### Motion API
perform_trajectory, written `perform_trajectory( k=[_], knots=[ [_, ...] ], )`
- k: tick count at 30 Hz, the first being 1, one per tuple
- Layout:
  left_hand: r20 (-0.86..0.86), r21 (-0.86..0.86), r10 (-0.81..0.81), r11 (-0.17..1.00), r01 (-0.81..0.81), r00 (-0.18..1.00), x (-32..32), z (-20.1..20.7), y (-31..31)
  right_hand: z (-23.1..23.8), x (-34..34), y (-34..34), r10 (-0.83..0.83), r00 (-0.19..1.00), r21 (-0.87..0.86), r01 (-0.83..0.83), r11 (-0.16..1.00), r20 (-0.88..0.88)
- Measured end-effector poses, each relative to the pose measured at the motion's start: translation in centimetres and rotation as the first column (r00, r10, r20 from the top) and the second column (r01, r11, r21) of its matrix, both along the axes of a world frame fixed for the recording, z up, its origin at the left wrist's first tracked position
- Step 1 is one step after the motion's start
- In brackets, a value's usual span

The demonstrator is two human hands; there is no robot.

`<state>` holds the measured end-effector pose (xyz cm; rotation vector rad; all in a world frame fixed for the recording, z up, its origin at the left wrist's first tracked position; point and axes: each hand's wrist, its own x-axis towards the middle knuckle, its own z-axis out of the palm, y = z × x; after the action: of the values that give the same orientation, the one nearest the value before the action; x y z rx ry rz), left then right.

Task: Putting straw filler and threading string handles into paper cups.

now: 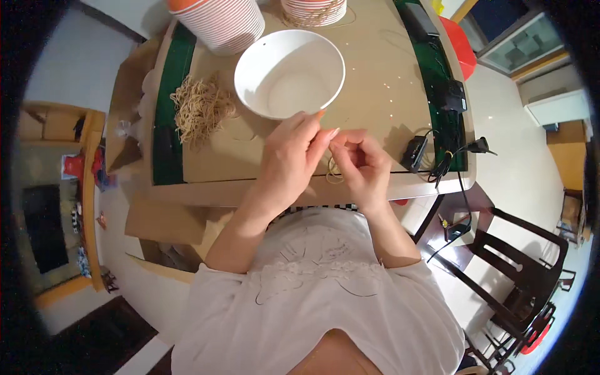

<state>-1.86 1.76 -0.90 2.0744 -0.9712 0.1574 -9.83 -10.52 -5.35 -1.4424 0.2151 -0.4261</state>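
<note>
A white paper bucket faces me with its round mouth, and a small dark hole shows near its far rim. My left hand is closed at the bucket's near rim, its thumb reaching toward my right fingertips. Close beside it, my right hand pinches a thin tan cord, which hangs in a small loop below the fingers. The fingertips of both hands nearly meet, and the exact hold of the left fingers on the rim is partly hidden. A tangled heap of tan cords lies left of the bucket.
Nested stacks of orange-and-white paper buckets stand at the back of the table. Black adapters and cables lie along the right edge. A cardboard box is below left, a dark chair below right.
</note>
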Motion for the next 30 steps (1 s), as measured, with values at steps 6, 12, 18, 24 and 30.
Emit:
perform_trajectory(
  k=[6,12,18,24,30],
  knots=[
    [0.136,0.120,0.033,0.992,-0.049,0.990,2.8,0.4,-0.2,-2.3,2.2,-0.5,-0.072,0.947,-0.600,0.255,0.758,0.312],
    [-0.236,0.219,0.077,0.975,-0.024,0.969,3.6,0.3,-0.6,-3.6,2.3,-0.4,-0.047,0.953,-0.579,0.220,0.785,0.298],
    [-0.267,0.205,0.066,0.979,-0.010,0.961,3.9,0.2,-1.2,-3.8,2.4,-0.1,-0.023,0.939,-0.566,0.227,0.793,0.344],
    [-0.260,0.236,0.095,0.971,-0.032,0.961,3.7,0.2,-1.4,-3.6,2.5,0.0,-0.103,0.960,-0.458,0.216,0.862,0.259],
    [-0.288,0.231,0.054,0.973,0.014,0.956,3.8,0.3,-1.5,-3.7,4.3,0.0,-0.268,0.943,-0.023,0.277,0.960,0.195]
  ],
)
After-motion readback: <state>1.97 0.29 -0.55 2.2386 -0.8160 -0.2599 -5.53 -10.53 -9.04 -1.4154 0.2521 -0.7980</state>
